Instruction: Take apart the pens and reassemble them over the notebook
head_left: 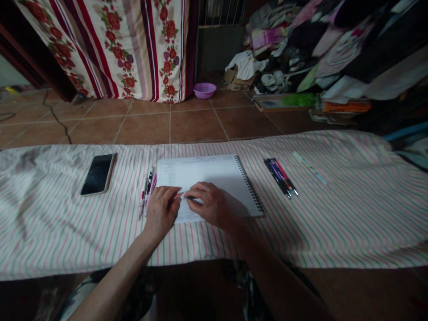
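A white spiral notebook (pixel 214 176) lies open on a striped cloth (pixel 351 209). My left hand (pixel 162 209) rests on the notebook's lower left corner, fingers curled and together, pressing on the page. Just right of it, my right hand (pixel 210 203) is closed on a dark pen (pixel 191 197) whose tip meets the paper between the two hands. Faint printed lines run along the page's left part.
Several pens (pixel 147 191) lie left of the notebook, several more pens (pixel 281 177) to its right, and a dark phone (pixel 98 174) further left. Beyond the cloth are tiled floor, a purple bowl (pixel 204 90), a floral curtain (pixel 133 44) and piled clothes (pixel 317 44).
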Motion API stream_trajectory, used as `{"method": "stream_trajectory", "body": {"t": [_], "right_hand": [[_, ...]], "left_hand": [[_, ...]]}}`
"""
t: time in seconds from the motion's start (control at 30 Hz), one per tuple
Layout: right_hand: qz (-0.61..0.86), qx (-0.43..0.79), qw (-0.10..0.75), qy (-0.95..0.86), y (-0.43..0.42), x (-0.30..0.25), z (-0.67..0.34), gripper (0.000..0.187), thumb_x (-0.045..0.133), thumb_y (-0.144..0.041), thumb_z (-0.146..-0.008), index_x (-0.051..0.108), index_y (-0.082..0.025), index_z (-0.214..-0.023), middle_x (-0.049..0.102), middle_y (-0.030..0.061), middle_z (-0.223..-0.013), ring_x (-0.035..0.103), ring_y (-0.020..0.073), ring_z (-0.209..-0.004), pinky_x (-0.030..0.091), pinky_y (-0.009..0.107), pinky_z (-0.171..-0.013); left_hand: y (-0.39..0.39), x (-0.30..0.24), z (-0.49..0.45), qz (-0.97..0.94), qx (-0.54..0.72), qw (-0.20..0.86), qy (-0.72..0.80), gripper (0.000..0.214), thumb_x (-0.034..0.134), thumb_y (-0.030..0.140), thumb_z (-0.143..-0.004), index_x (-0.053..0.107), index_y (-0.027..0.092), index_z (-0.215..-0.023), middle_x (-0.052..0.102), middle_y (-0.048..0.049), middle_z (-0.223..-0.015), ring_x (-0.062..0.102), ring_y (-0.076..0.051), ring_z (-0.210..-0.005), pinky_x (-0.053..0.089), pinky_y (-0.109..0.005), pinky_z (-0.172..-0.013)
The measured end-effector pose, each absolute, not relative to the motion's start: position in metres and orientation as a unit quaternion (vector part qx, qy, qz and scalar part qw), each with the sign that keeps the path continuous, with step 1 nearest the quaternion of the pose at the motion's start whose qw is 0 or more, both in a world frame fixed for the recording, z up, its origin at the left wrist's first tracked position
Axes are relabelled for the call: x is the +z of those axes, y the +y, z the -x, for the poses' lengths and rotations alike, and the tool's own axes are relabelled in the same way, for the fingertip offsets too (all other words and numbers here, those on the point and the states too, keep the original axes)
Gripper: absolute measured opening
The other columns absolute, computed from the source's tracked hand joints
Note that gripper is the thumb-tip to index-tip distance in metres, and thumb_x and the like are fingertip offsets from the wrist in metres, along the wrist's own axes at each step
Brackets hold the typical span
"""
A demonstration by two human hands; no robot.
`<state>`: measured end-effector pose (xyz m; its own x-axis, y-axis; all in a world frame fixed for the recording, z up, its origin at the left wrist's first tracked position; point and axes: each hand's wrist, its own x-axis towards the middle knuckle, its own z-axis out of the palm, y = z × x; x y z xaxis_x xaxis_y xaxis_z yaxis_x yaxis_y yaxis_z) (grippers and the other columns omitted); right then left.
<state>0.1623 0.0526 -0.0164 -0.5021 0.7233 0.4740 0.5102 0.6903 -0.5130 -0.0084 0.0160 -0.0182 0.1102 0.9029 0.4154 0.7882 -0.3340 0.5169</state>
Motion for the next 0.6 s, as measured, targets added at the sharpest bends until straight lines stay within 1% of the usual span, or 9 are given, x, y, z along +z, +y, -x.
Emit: {"method": "stream_trajectory", "body": {"t": [0.27,0.47,0.53,0.6], "right_hand": [[0.361,0.151,0.343,-0.854,0.053,-0.019,-0.165,0.019,0.058,-0.011,-0.073,0.067,-0.021,-0.086,0.062,0.0023,-0.075,0.055,0.0147,-0.072,0.042,0.028,-0.068],[0.35,0.154,0.347,-0.856,0.054,-0.02,-0.165,0.019,0.058,-0.011,-0.073,0.068,-0.02,-0.087,0.063,0.0022,-0.077,0.056,0.0143,-0.074,0.043,0.027,-0.07],[0.348,0.155,0.347,-0.857,0.054,-0.019,-0.165,0.019,0.057,-0.011,-0.074,0.068,-0.02,-0.088,0.063,0.0025,-0.078,0.056,0.0143,-0.074,0.043,0.027,-0.07],[0.346,0.153,0.347,-0.858,0.053,-0.018,-0.165,0.018,0.057,-0.013,-0.076,0.068,-0.019,-0.089,0.064,0.0031,-0.078,0.057,0.0147,-0.075,0.044,0.027,-0.07]], "left_hand": [[0.013,-0.018,0.009,-0.744,0.358,0.074,0.559,0.024,0.055,0.024,-0.08,0.056,0.016,-0.103,0.06,-0.0075,-0.095,0.053,-0.021,-0.092,0.044,-0.038,-0.082],[0.006,-0.004,0.005,-0.715,0.391,0.05,0.577,0.008,0.053,0.022,-0.082,0.059,0.019,-0.086,0.06,-0.0041,-0.087,0.053,-0.019,-0.088,0.043,-0.038,-0.082],[0.005,-0.003,0.004,-0.714,0.393,0.033,0.578,0.008,0.054,0.021,-0.081,0.06,0.02,-0.085,0.059,-0.0044,-0.089,0.052,-0.02,-0.092,0.042,-0.04,-0.085],[0.004,-0.004,0.004,-0.72,0.387,0.019,0.577,0.009,0.056,0.022,-0.08,0.062,0.021,-0.087,0.058,-0.0054,-0.095,0.048,-0.023,-0.101,0.04,-0.043,-0.089]]}}
